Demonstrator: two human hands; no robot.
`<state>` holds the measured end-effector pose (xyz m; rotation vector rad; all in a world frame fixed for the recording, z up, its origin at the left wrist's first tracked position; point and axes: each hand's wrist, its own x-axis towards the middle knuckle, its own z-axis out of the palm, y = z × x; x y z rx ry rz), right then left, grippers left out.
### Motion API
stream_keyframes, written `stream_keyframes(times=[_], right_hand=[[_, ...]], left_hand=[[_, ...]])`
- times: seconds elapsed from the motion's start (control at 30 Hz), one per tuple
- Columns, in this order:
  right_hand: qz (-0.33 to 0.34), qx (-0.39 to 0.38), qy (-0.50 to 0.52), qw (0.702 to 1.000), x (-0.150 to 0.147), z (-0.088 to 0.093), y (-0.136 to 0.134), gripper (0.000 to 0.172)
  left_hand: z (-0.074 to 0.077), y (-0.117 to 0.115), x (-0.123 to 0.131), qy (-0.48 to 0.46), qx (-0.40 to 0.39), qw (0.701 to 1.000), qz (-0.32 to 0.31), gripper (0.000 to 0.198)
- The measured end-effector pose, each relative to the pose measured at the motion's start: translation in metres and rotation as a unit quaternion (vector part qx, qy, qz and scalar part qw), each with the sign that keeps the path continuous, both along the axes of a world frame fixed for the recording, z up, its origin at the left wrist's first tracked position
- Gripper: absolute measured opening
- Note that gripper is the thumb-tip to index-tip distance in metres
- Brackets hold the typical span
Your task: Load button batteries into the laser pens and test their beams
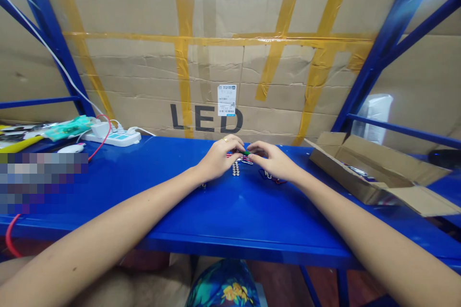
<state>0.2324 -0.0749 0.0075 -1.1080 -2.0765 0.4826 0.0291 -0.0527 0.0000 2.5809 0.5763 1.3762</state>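
Near the middle of the blue table, my left hand (pixel 220 157) and my right hand (pixel 272 159) meet at a small green object (pixel 246 153), each pinching it between thumb and fingers. Under and between the hands lie some thin red and white pieces (pixel 246 159), partly hidden. Just in front of them, several small round metallic pieces (pixel 236 169) stand in two short columns. Dark and red wire-like items (pixel 271 177) lie below my right hand. A small item (pixel 203 185) shows beside my left wrist, too small to tell.
An open cardboard box (pixel 363 191) with metallic items stands at the right. At the left are a white power strip (pixel 120 138), a teal packet (pixel 70 127) and a red cable (pixel 104 139). A large cardboard sheet (pixel 144 72) closes off the back, between blue metal posts (pixel 382 53).
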Motion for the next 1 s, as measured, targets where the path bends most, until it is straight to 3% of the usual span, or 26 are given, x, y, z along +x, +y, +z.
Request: stream_keyframes(times=[0.17,0.23,0.33,0.43,0.53,0.6,0.7,0.83,1.0], right_hand=[[0.059,0.05,-0.063,0.995,-0.002,0.005,-0.006,0.023],[0.05,0.073,-0.089,0.992,-0.002,0.006,-0.006,0.024],[0.026,0.107,-0.116,0.987,-0.001,0.006,-0.005,0.025],[0.006,0.124,-0.133,0.983,0.001,0.007,-0.004,0.025],[-0.008,0.126,-0.135,0.983,0.002,0.009,-0.004,0.025],[-0.017,0.122,-0.127,0.984,0.002,0.009,-0.005,0.024],[-0.02,0.123,-0.122,0.985,0.001,0.009,-0.005,0.023],[-0.021,0.14,-0.121,0.983,0.001,0.009,-0.006,0.023],[-0.026,0.122,-0.109,0.986,-0.001,0.009,-0.007,0.023]], left_hand=[[-0.002,-0.003,0.003,-0.018,-0.013,1.0,-0.016,0.006],[-0.003,-0.005,0.005,-0.031,-0.059,0.998,-0.017,0.005],[-0.003,-0.004,0.006,-0.085,-0.175,0.981,-0.021,0.022],[0.001,0.001,0.004,-0.195,-0.303,0.931,-0.064,0.036],[0.006,0.007,0.0,-0.281,-0.417,0.855,-0.127,0.049],[0.01,0.009,-0.003,-0.308,-0.47,0.814,-0.15,0.055],[0.012,0.009,-0.008,-0.323,-0.51,0.78,-0.166,0.061],[0.013,0.01,-0.011,-0.321,-0.528,0.766,-0.174,0.064],[0.011,0.011,-0.011,-0.313,-0.528,0.771,-0.169,0.064]])
